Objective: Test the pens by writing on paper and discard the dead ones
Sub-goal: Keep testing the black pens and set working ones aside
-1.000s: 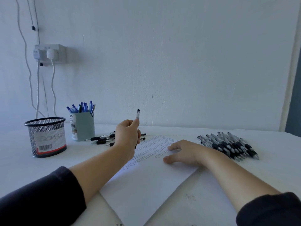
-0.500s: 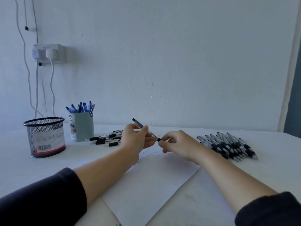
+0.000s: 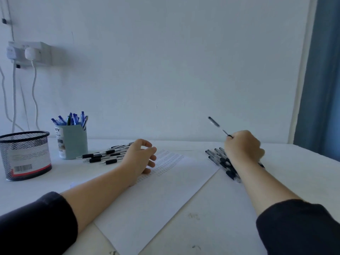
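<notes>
Little can be read. The pale blue pen cup point(image 3: 73, 142), well to the left of the left hand point(image 3: 138, 159), carries a label whose top letters look like "MY"; the smaller print beneath is too blurred. The mesh basket point(image 3: 24, 155) further left bears a barcode sticker, digits illegible. Rows of marks on the paper point(image 3: 165, 183) beside that hand are unreadable.

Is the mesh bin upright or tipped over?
Upright. The mesh bin stands on its base on the table, its round rim facing up. Whether it holds anything: cannot tell.

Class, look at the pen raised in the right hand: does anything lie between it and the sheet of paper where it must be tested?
Nothing visible does. The right hand holds the pen above the right-side pen pile; the paper lies open beside it.
</notes>
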Motion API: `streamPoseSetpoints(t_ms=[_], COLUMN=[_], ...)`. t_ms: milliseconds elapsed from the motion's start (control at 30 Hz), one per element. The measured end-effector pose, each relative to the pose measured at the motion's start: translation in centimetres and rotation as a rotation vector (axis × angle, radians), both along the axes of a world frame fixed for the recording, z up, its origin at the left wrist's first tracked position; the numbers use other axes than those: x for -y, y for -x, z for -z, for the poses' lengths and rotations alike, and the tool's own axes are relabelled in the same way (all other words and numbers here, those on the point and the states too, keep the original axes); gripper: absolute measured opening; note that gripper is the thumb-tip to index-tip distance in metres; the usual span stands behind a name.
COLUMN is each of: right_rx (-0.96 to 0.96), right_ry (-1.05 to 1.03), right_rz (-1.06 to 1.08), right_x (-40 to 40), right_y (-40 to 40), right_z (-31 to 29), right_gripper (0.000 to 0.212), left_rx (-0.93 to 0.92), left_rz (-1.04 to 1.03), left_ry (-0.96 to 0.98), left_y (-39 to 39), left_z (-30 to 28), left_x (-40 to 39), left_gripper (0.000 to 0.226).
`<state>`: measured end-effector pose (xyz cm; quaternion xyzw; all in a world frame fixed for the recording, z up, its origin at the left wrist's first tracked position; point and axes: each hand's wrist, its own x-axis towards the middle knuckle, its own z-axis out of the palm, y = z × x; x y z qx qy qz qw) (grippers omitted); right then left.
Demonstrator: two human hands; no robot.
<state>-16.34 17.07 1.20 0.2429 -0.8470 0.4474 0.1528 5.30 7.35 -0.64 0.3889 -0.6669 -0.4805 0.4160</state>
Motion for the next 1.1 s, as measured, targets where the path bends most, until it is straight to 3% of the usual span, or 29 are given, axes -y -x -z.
streamPoseSetpoints(t_ms=[167, 267, 533, 700, 767, 867, 1000, 1100], right_rx=[0.219, 0.240, 0.152, -0.100, -0.232, -0.322, -0.278, -0.164], right_ry=[-0.082, -0.145, -0.255, -0.326, -0.305, -0.234, -0.269, -0.463], right_rz=[0.149, 0.173, 0.173, 0.135, -0.003, -0.376, -0.850, -1.008], right_x=[-1.8, -2.0, -1.8, -1.1, -0.4, 0.7, 1.4, 1.9], right_y=[1.7, 1.8, 1.1, -0.8, -2.0, -4.1, -8.2, -10.0], right_z=[1.1, 1.5, 1.5, 0.7, 0.4, 0.3, 0.4, 1.1], right_gripper=[0.012, 0.022, 0.017, 0.025, 0.031, 0.037, 0.047, 0.063], left_rx=[0.020, 0.024, 0.031, 0.027, 0.018, -0.019, -0.085, -0.084], left_rz=[0.014, 0.018, 0.023, 0.021, 0.016, -0.005, -0.095, -0.244], left_ry=[0.014, 0.015, 0.020, 0.028, 0.035, 0.072, 0.127, 0.205], left_y=[0.0, 0.0, 0.0, 0.0, 0.0, -0.3, -1.0, -2.7], left_z=[0.1, 0.0, 0.1, 0.2, 0.1, -0.1, -1.0, -1.8], left_x=[0.1, 0.0, 0.0, 0.1, 0.1, 0.2, 1.0, 3.3], left_gripper=[0.004, 0.001, 0.004, 0.008, 0.010, 0.013, 0.016, 0.022])
